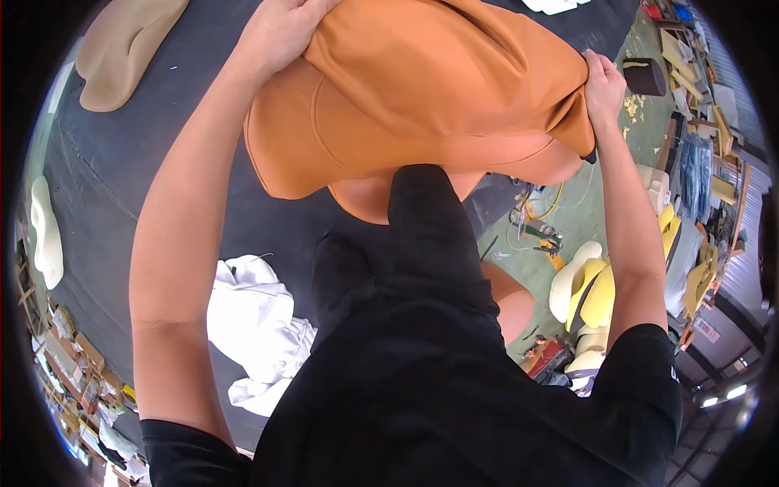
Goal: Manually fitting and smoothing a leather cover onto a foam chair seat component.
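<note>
An orange-tan leather-like upholstery cover with curved seams spreads before me, puckered in folds at its right end. At its upper left edge, my left hand is closed on the material, with some fingers cut off by the picture's top. My right hand grips the far right edge, where the cover bunches into creases and a dark bit shows below. One black-trousered knee is up at the lower edge of the cover. Whether something stiff lies inside the cover is hidden.
Under me is a dark sheet-covered surface. White cloth lies on it, with a brown moulded piece at upper left and a cream one at the left edge. Yellow foam pieces, a clamp-like tool and hoses lie right.
</note>
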The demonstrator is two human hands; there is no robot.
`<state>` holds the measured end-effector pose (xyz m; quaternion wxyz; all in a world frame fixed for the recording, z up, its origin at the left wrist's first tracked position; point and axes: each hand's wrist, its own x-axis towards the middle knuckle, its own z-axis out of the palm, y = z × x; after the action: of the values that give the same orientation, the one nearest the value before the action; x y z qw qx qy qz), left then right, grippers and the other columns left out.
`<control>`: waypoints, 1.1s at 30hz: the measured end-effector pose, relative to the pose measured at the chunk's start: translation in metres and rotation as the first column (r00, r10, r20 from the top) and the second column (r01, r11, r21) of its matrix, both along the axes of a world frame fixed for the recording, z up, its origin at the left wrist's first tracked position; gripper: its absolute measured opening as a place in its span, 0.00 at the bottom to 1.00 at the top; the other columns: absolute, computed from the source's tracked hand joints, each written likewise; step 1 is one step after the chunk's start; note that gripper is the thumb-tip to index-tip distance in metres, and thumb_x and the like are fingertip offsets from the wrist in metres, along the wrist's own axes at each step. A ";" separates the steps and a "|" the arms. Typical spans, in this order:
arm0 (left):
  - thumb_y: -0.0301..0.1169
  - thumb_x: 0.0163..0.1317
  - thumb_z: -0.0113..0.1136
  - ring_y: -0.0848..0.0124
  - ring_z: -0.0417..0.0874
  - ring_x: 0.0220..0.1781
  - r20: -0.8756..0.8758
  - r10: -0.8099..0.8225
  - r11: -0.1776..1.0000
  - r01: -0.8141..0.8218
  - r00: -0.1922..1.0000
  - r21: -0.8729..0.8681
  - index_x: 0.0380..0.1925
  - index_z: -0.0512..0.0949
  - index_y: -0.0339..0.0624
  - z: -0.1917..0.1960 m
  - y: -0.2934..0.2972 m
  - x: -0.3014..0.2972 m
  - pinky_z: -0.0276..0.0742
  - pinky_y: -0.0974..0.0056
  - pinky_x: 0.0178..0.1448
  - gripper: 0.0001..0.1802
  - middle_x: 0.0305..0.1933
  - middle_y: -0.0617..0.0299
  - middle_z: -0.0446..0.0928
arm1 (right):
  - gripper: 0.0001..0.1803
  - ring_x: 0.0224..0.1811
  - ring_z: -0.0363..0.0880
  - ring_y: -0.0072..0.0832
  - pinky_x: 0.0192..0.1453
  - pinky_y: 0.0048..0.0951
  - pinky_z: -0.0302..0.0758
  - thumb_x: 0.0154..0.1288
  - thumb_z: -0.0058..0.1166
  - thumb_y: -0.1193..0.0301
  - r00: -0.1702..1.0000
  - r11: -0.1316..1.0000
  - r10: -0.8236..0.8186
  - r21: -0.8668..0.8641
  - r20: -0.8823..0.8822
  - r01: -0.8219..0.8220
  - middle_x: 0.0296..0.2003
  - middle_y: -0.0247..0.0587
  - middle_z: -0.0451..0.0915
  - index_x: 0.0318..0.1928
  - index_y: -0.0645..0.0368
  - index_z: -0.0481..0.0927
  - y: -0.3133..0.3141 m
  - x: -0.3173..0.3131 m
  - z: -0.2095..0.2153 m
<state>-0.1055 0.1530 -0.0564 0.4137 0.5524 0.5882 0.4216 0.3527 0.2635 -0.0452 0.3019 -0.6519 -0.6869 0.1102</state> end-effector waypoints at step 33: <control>0.42 0.80 0.59 0.80 0.80 0.35 0.082 -0.004 1.000 0.005 0.997 -0.022 0.35 0.88 0.28 -0.011 0.013 -0.002 0.77 0.67 0.40 0.25 0.31 0.68 0.85 | 0.22 0.43 0.87 0.33 0.55 0.32 0.79 0.74 0.55 0.56 0.997 0.998 -0.057 0.029 0.049 0.055 0.39 0.48 0.91 0.47 0.62 0.90 0.019 -0.011 -0.017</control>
<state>-0.1079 0.1661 -0.0678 0.4447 0.5312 0.5740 0.4365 0.3415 0.2824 -0.0619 0.2969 -0.6691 -0.6770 0.0759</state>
